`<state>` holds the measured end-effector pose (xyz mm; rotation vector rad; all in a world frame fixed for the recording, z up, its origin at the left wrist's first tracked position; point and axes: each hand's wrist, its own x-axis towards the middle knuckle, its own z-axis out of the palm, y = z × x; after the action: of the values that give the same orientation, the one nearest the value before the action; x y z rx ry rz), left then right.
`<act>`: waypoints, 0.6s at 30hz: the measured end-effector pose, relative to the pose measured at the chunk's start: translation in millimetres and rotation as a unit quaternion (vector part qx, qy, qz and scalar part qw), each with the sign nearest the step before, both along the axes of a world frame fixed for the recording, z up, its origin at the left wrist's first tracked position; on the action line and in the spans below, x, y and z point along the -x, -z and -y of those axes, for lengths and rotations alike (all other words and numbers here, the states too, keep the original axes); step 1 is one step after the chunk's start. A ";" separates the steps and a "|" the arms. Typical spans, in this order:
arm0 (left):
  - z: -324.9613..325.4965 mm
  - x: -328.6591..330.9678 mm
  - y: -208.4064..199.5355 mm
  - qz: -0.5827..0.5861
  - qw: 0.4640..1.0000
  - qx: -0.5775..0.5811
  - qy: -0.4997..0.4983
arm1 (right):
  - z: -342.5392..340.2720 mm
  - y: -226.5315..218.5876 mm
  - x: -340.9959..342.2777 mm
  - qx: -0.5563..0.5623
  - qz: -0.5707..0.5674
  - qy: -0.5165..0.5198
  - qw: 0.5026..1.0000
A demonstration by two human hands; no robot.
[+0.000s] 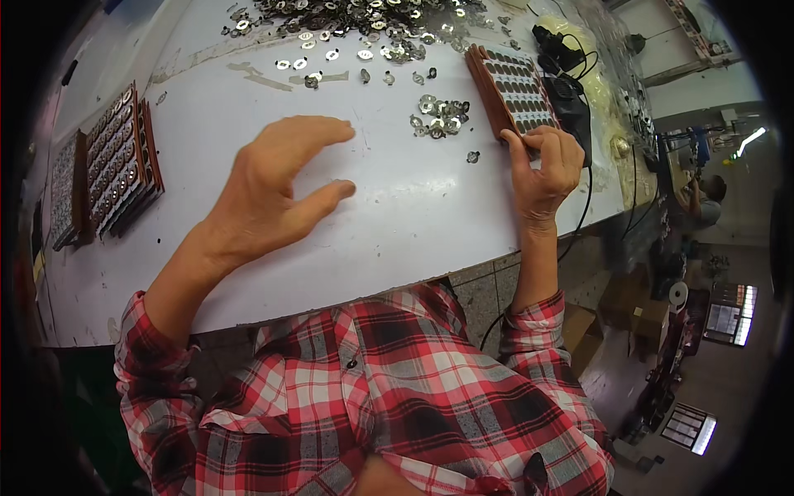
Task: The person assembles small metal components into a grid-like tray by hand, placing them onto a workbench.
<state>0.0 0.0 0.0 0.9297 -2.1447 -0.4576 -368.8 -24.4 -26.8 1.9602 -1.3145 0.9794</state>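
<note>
My left hand (281, 178) hovers over the white tabletop, thumb and fingers apart with nothing between them. On the right, my right hand (547, 165) pinches the near end of the top panel in a stack of reddish-brown panels (511, 87). Rows of dark oval pieces on white cover that top panel. Left of the stack lies a small group of shiny metal pieces (440, 116), round with small tabs. A single such piece (473, 157) rests closer to me. My curled fingers hide the panel's near corner.
A large heap of metal pieces (356, 21) spreads along the far side of the table (397, 215). At the left stand more filled panels (116, 161), stacked at a slant. Black devices with cables (571, 99) and clear plastic film (608, 124) lie beyond the right stack.
</note>
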 end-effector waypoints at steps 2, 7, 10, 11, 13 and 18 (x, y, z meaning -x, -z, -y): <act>-0.4 6.2 3.5 -0.019 0.998 -0.051 0.023 | 0.1 -2.7 -4.4 -0.001 0.022 -0.005 1.000; -10.7 4.9 9.1 -0.029 0.993 -0.114 0.022 | -14.2 -11.9 -3.5 0.038 0.023 -0.011 0.999; -8.9 -0.5 6.9 -0.029 0.989 -0.146 0.002 | -21.0 -22.4 -10.1 0.111 -0.038 -0.010 0.993; -8.9 -2.4 6.1 -0.033 0.985 -0.170 -0.014 | -27.0 -29.5 -18.5 0.107 -0.037 -0.013 0.993; -7.6 -3.0 10.7 -0.058 0.985 -0.154 -0.045 | -42.3 -35.7 -45.3 0.102 -0.050 -0.097 0.989; -3.9 -6.0 -2.8 -0.249 0.902 -0.340 -0.094 | -78.8 -7.8 -122.1 -0.049 -0.014 -0.323 0.945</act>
<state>6.0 3.9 2.8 1.2120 -1.4113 -1.2447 -246.7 54.4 -19.0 2.5411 -0.7063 1.1803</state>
